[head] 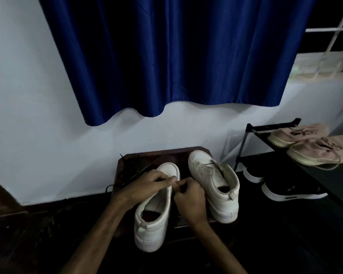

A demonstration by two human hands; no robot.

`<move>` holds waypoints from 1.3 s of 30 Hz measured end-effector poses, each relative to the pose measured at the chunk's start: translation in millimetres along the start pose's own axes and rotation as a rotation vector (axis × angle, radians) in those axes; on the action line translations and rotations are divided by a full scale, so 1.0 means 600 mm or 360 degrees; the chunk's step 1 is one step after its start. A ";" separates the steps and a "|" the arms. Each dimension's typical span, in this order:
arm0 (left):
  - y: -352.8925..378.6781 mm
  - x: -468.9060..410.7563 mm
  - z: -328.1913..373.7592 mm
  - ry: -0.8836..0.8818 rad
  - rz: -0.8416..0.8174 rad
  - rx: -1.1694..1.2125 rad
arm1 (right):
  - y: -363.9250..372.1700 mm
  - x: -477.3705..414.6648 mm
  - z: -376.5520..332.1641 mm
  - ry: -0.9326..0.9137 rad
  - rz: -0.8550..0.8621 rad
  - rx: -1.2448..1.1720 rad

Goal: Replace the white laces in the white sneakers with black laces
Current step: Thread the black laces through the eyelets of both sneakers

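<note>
Two white sneakers stand on a small dark wooden stool [183, 152], toes toward the wall. Over the eyelet area of the left sneaker [153, 218] my left hand [147, 184] and my right hand [188, 200] meet, fingers curled. Both hands pinch at the sneaker's lacing; the lace itself is too small and dark to make out. The right sneaker [216, 184] stands beside it with its tongue pulled up and no lace visible in its eyelets. A tangle of black laces [131, 165] lies on the stool's left part, one end hanging over the edge.
A black shoe rack [265, 128] stands at the right with a pink pair [313, 143] on top and black shoes with white soles [289, 191] below. A blue curtain [166, 56] hangs on the white wall behind. The floor is dark.
</note>
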State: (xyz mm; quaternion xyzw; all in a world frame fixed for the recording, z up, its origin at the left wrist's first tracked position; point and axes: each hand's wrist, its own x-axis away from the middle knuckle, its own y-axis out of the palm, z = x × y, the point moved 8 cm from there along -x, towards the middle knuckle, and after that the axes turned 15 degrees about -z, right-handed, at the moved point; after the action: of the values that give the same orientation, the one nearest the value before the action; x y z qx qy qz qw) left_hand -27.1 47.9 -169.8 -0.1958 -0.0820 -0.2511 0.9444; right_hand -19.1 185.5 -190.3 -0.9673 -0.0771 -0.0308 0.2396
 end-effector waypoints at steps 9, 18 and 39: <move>-0.024 0.006 -0.042 -0.0037 0.0474 -0.0258 | 0.005 0.011 0.016 -0.0152 -0.0111 -0.0226; -0.019 0.008 -0.033 0.0022 0.0502 -0.0305 | -0.026 0.022 0.007 -0.0277 -0.0027 0.0174; -0.010 0.012 -0.026 -0.0110 0.0532 -0.0399 | -0.013 0.025 -0.062 -0.0328 -0.0065 0.0894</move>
State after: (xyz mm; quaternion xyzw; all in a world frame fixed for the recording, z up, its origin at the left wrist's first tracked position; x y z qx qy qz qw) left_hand -23.2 33.5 -179.9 -0.3311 -0.0489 -0.0924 0.9378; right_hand -6.6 176.9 -152.6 -0.8595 -0.1260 0.0854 0.4880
